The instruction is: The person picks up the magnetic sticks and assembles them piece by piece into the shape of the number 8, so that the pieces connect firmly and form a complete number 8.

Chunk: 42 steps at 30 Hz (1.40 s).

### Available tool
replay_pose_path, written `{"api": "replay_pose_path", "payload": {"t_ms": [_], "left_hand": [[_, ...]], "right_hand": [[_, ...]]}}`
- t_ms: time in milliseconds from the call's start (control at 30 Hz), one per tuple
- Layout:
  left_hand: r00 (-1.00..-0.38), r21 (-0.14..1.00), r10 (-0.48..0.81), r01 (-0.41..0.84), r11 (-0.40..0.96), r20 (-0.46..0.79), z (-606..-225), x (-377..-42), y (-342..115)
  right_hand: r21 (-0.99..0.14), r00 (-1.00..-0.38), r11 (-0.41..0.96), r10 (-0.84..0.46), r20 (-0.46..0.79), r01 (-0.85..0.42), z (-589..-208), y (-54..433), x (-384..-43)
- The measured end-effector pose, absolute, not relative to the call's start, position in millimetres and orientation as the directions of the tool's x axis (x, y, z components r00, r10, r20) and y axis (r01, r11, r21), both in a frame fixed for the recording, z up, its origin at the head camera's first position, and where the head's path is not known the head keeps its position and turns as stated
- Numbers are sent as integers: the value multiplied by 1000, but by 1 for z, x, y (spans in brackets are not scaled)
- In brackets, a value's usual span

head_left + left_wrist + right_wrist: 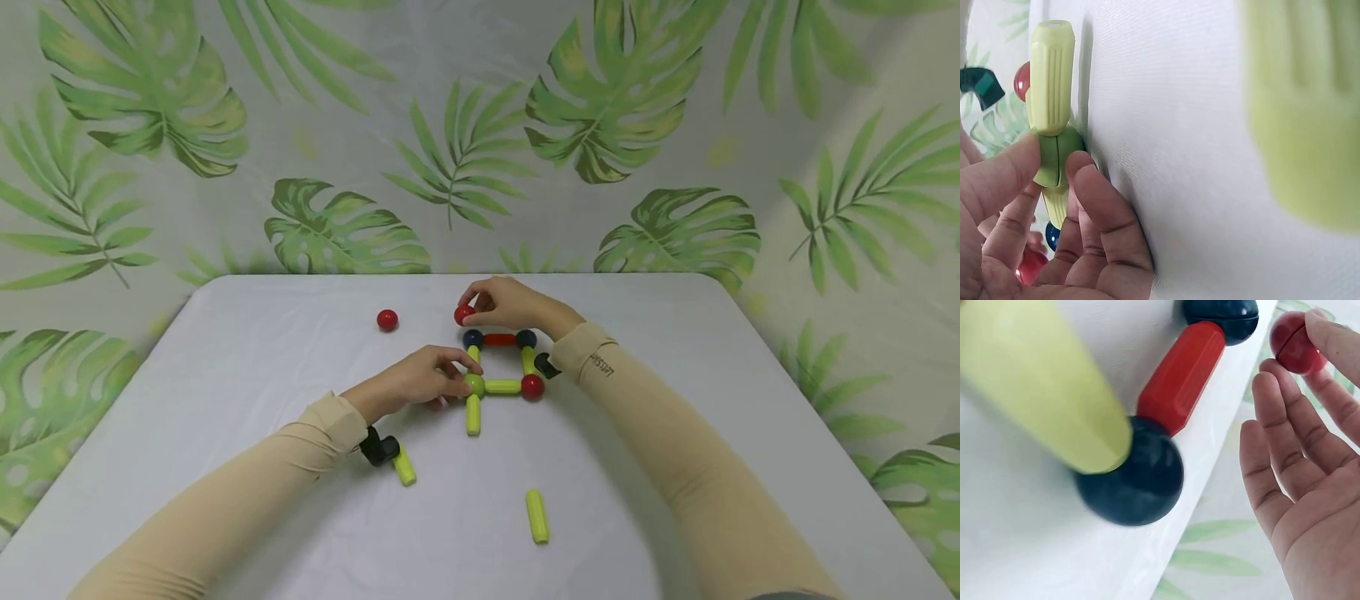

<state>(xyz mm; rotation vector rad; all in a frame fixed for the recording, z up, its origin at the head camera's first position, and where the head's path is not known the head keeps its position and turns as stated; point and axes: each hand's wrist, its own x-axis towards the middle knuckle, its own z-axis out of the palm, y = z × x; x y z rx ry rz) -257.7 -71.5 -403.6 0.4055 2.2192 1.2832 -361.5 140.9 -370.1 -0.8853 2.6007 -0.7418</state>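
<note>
My left hand [420,379] pinches a green ball [1052,156] between thumb and fingers. The ball is the near-left corner of a square of balls and rods on the table. A yellow-green rod [473,417] sticks out from it toward me, and another rod [502,387] joins it to a red corner ball [532,387]. Along the far side, a red rod [1182,378] links two dark blue balls [472,339]. Just beyond the far-left blue one, my right hand [513,304] holds a loose red ball [1294,344] by thumb and fingertips, apart from the square.
Another red ball [387,320] lies at the far left of the white table [300,308]. One loose yellow-green rod [537,517] lies near the front, a second [405,465] beside my left wrist. A leaf-patterned cloth [465,167] hangs behind the table.
</note>
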Motion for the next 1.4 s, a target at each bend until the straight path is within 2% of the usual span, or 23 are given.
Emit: {"api": "replay_pose_path", "payload": {"t_ms": [333,633,1400], "left_hand": [[-805,859,510,0,512,-304,-403,-258,-73],[-800,857,521,18,516,-297,-404,-259,-72],[-798,854,516,4,521,-311,-403,-260,-73]], "right_hand": [[-588,-786,673,-611,-99,-449,-364,167,-337],[-591,-795,667,-603,-72,-453,-356,180,-300],[-645,-731,606,-674,-105,-465,-376,172,-217]]}}
